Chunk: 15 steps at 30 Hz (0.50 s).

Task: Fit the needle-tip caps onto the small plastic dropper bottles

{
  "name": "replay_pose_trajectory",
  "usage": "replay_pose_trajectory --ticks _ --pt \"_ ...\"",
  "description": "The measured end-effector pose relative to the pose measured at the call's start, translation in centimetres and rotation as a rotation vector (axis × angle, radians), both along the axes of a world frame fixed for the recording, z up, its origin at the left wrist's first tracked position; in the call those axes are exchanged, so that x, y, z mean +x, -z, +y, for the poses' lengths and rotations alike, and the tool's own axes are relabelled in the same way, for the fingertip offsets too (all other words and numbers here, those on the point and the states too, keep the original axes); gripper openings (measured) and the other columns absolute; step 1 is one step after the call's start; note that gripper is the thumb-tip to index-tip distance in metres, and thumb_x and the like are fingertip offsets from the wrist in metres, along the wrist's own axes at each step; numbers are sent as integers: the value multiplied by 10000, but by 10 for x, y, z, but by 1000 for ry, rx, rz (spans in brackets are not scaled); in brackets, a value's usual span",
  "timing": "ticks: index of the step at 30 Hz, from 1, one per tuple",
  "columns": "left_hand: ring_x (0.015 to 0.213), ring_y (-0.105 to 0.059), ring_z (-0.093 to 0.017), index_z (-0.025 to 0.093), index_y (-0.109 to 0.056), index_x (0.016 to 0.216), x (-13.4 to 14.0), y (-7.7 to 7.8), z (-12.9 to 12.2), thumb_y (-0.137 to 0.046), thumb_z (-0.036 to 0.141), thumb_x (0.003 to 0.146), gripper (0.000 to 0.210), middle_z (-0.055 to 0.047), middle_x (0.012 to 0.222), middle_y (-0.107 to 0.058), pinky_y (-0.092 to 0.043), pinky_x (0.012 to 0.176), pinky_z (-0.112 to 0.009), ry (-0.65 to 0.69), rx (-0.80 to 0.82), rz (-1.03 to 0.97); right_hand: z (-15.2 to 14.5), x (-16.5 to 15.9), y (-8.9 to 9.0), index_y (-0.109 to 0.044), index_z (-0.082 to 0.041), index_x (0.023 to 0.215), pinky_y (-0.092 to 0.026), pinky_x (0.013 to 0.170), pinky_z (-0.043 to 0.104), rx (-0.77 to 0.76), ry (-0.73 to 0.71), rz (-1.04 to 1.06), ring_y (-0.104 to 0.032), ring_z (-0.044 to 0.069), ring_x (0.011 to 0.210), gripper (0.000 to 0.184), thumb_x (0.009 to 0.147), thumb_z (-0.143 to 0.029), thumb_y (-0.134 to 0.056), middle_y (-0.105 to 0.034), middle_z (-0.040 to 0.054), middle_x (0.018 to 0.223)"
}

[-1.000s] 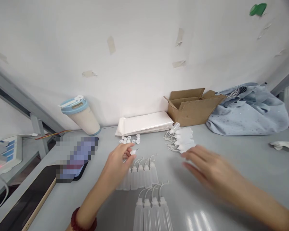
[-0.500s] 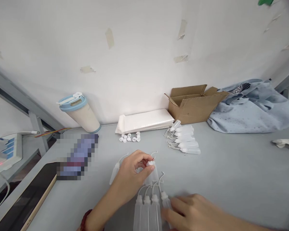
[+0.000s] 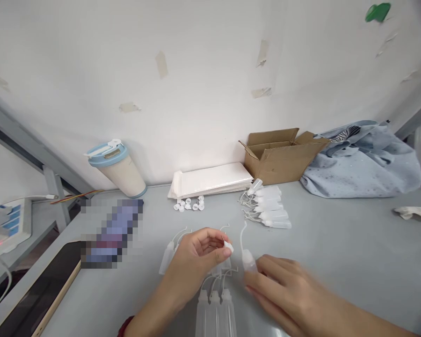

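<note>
Between the thumb and fingers of my left hand (image 3: pixel 199 257) is a small white cap (image 3: pixel 228 246), held above the table. My right hand (image 3: pixel 287 285) grips a translucent squeeze bottle (image 3: pixel 249 261) with a thin bent tube rising from its top. Three more such bottles (image 3: pixel 214 311) lie side by side at the near edge, tubes pointing away from me. Beyond and partly behind my left hand are further bottles (image 3: pixel 167 256), some of them mostly hidden by it.
Loose white caps (image 3: pixel 189 204) lie before a stack of white packets (image 3: pixel 214 180). Several bottles (image 3: pixel 272 208) are piled near an open cardboard box (image 3: pixel 280 159). A tumbler (image 3: pixel 121 171), a phone (image 3: pixel 38 285) and a blurred-out item (image 3: pixel 115 231) sit left; a cloth bag (image 3: pixel 365 161) lies right.
My right hand has lifted a bottle away from the near row and brought it up beside my left hand. My left hand has shifted slightly right with the cap, off the bottle behind it.
</note>
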<state>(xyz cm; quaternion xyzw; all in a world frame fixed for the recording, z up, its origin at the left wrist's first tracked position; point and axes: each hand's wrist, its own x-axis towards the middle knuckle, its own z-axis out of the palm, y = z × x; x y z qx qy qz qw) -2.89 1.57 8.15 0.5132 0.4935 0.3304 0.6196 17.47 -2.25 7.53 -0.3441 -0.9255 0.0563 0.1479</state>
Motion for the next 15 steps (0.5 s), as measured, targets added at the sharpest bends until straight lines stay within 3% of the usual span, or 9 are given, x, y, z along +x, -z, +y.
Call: replay_pose_trajectory --ticks 6,15 --pt "871 -610 -152 188 -639 953 3 1 -2 -741 240 721 259 -52 974 -699 -467 774 -247 33 -139 -188 -2 -3 -9 -542 -168 828 -428 537 219 -347 -85 243 -501 130 577 195 846 -72 -373 -562 40 713" --pt "899 -605 -182 181 -634 919 2 -2 -3 -755 244 702 257 -66 968 -685 -474 778 -276 51 -71 -200 3 5 -1 -483 -228 846 -421 668 247 -751 126 454 -506 146 744 158 832 -85 -419 -562 -11 803"
